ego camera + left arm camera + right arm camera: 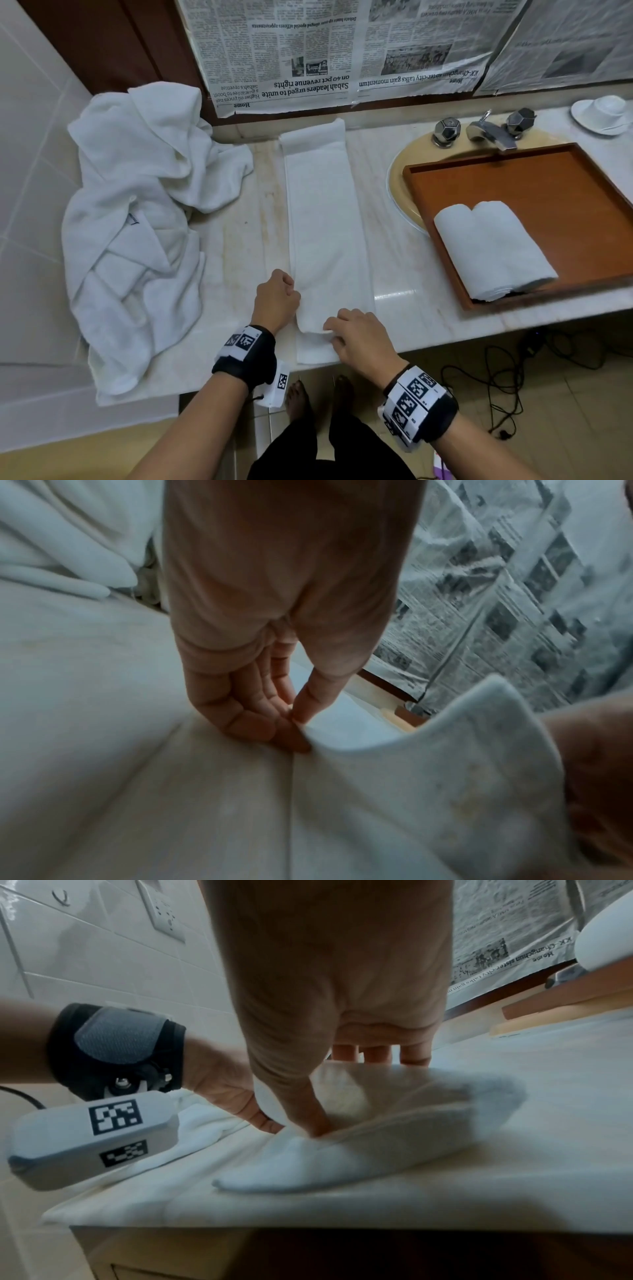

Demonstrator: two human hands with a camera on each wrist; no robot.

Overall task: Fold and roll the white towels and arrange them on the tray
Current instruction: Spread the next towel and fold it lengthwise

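A long folded white towel (325, 219) lies lengthways on the marble counter, its near end turned up into a small fold (377, 1123). My left hand (279, 298) pinches the towel's left edge (329, 734) between thumb and fingertips. My right hand (356, 335) grips the turned-up near end, thumb (308, 1112) tucked under the fold and fingers over it. A rolled white towel (493, 246) lies in the brown wooden tray (582, 178) to the right.
A heap of loose white towels (137, 222) covers the counter's left side. The tray sits over a sink (397, 178) with a chrome tap (486, 132). A white cup and saucer (603, 113) stand at the far right. Newspaper (342, 51) covers the back wall. Cables (507, 377) lie on the floor.
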